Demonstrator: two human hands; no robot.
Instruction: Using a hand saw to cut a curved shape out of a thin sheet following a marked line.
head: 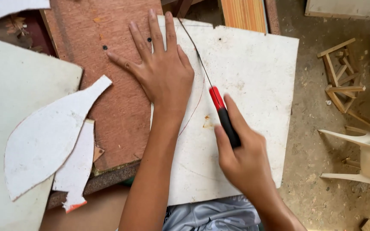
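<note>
Hand states came first: the left hand [164, 72] lay flat and fully open, fingers spread, pressing down where the white board [253, 85] met the reddish-brown worktop [108, 55]; it gripped nothing. The right hand [240, 160] was closed around the black and red handle of a thin-bladed saw [223, 113], index finger stretched along the handle. The saw's narrow dark blade ran up and away across the white board, just beside the left hand's outer edge, towards the board's far edge near a curved pencil line drawn on its surface.

The white board was the largest piece, lying partly on the worktop and overhanging the person's lap, its corners chipped. At the far left a big pale panel [9, 107] covered that side. On it rested a white leaf-shaped cut-out [43, 141], and just beside that a narrower white offcut [78, 167] with a torn red-edged tip. On the dusty floor [317, 171] to the right lay a small heap of wooden sticks [341, 81], well apart from the board, and pale curved wooden pieces [365, 154] nearer the edge of view.
</note>
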